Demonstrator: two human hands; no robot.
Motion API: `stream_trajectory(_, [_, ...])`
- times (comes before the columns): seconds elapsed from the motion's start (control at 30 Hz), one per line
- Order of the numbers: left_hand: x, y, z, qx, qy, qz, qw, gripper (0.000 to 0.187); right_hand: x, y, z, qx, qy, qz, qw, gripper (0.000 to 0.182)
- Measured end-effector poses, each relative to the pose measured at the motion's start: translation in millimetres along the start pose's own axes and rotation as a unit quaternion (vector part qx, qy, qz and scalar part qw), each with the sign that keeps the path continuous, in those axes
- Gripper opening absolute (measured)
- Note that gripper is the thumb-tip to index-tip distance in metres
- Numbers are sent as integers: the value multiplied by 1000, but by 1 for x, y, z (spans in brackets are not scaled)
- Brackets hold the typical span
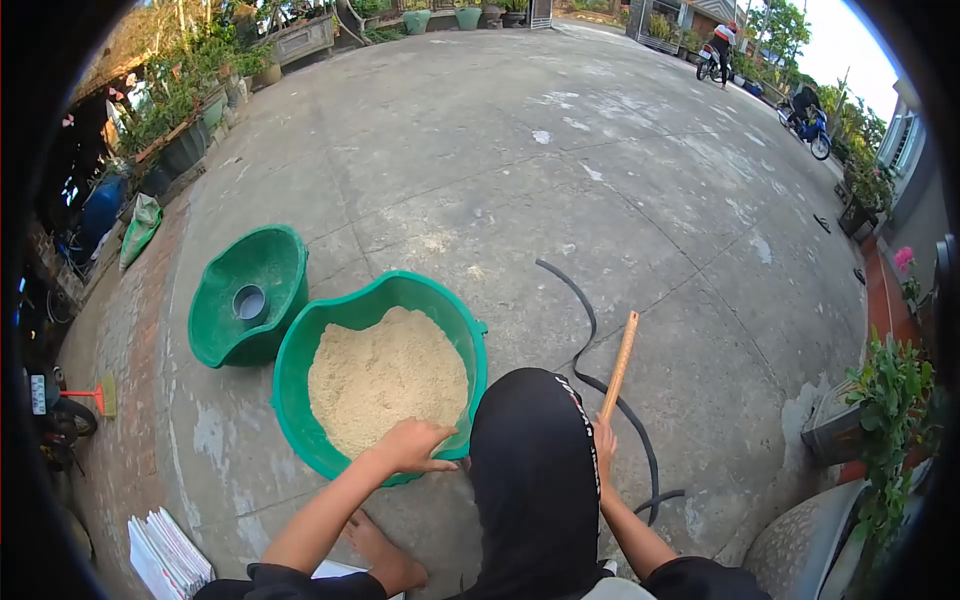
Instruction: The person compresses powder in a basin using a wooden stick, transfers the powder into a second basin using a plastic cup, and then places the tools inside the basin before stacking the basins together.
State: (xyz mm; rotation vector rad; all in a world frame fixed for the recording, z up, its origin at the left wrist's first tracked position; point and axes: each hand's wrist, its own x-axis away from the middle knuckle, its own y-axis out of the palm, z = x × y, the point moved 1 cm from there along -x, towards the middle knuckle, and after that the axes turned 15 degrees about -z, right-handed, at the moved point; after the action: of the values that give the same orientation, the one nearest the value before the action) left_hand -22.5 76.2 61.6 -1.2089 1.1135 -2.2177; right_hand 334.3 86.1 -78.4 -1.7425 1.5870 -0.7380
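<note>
My left hand (415, 447) reaches over the near rim of a green plastic tub (290, 395). Its fingers are stretched out and it grips nothing. The tub holds a heap of pale beige loose meal (385, 380), finer detail of which I cannot make out. Beside my raised knee, my right hand (604, 450) is closed around the lower end of a light brown wooden stick (621, 365), which points up and away. My knee partly hides that hand. A dark hose (590, 330) curves along the ground by the stick.
A second green tub (215, 285), with a grey cup (249, 302) in it, touches the first. White folded sacks (170, 550) lie at lower left. Potted plants (890, 390) line the right side. A person (724, 40) stands by a motorbike far off.
</note>
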Motion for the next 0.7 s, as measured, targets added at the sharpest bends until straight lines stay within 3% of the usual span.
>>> stream_trajectory(0.03, [21,-10,-16,-11,7,20,1000,53,-1,11,-2,-62,-70,-45,995,57])
stream_trajectory(0.1, [62,-28,-56,-34,-17,65,997,49,-1,31,-40,-213,-105,-184,954,57])
stream_trajectory(0.17, [104,-46,-100,-84,-74,126,986,42,-9,54,-85,-323,-57,-291,899,57])
stream_trajectory(0.23, [144,-62,-136,-142,-168,146,964,44,-27,71,-125,-391,19,-326,860,57])
stream_trajectory(0.33, [191,-65,-193,-168,-301,113,932,63,-66,82,-150,-395,81,-297,866,57])
stream_trajectory(0.43, [212,-60,-235,-151,-379,125,904,74,-84,92,-152,-257,-28,-216,942,46])
stream_trajectory(0.5, [214,-44,-270,-172,-378,180,892,75,-83,89,-157,-325,24,-212,921,39])
stream_trajectory(0.6, [204,-19,-308,-120,-418,132,890,85,-88,78,-169,-435,40,-187,880,33])
stream_trajectory(0.7, [194,-6,-331,-92,-428,111,892,91,-94,74,-164,-417,44,-177,890,32])
